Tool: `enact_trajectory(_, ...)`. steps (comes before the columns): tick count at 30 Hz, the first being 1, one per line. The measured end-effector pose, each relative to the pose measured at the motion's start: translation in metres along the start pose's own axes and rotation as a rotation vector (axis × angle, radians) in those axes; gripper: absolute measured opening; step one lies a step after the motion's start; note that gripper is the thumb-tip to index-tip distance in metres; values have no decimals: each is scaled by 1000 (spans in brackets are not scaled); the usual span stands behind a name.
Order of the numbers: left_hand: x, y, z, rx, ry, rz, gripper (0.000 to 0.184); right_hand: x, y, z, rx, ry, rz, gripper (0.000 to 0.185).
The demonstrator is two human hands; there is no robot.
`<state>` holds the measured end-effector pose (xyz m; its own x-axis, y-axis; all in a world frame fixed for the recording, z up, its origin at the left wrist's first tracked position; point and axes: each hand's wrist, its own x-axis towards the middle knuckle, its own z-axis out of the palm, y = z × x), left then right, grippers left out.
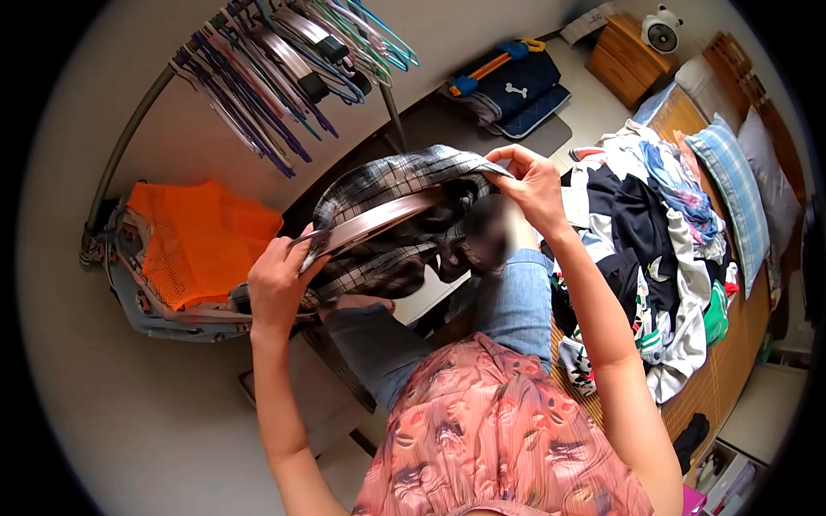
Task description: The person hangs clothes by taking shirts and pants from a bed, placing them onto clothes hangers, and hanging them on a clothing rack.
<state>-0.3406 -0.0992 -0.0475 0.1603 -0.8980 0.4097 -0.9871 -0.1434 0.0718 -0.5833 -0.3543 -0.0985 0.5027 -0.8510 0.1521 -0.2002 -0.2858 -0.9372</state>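
Note:
A black, grey and white plaid garment (370, 185) hangs stretched between my two hands above my lap. Its opening faces me and shows a smooth pinkish inner band. My left hand (280, 273) is closed on the band's left end, where something small and dark sits by the fingers. At the upper right end, my right hand (535, 187) pinches the edge between thumb and fingers. The lower part of the cloth droops in folds over my knees. Whether it is a skirt or trousers I cannot tell.
Several hangers (258, 95) hang from a curved metal rack at upper left. Below stands a basket of clothes (163, 325) with an orange mesh piece (202, 236) on top. To my right, a pile of clothes (641, 206) covers part of a bed (731, 344) with pillows (731, 185).

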Motion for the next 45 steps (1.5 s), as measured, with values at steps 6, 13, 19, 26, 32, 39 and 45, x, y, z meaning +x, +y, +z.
enact_trajectory(6, 9, 24, 14, -7, 24, -134, 35, 4, -5, 14, -382, 105, -491, 15)
enact_trajectory(13, 14, 50, 51, 72, -2, -56, 35, 12, -41, 24, 61, 26, -219, 19)
enact_trajectory(19, 0, 37, 46, 11, 128, -168, 35, 9, -16, 22, -168, -173, -172, 32)
enact_trajectory(26, 5, 27, 30, -149, 247, -211, 37, 11, -23, 45, -437, 35, -367, 33)
enact_trajectory(32, 33, 36, 43, -8, 163, -92, 33, 20, -67, 38, -189, -65, -322, 15)
enact_trajectory(39, 58, 0, 66, -392, 285, -220, 34, 15, -81, 9, -262, -525, -328, 31)
enact_trajectory(45, 71, 22, 67, -407, 284, -108, 35, 6, -97, 18, -129, -289, -491, 37)
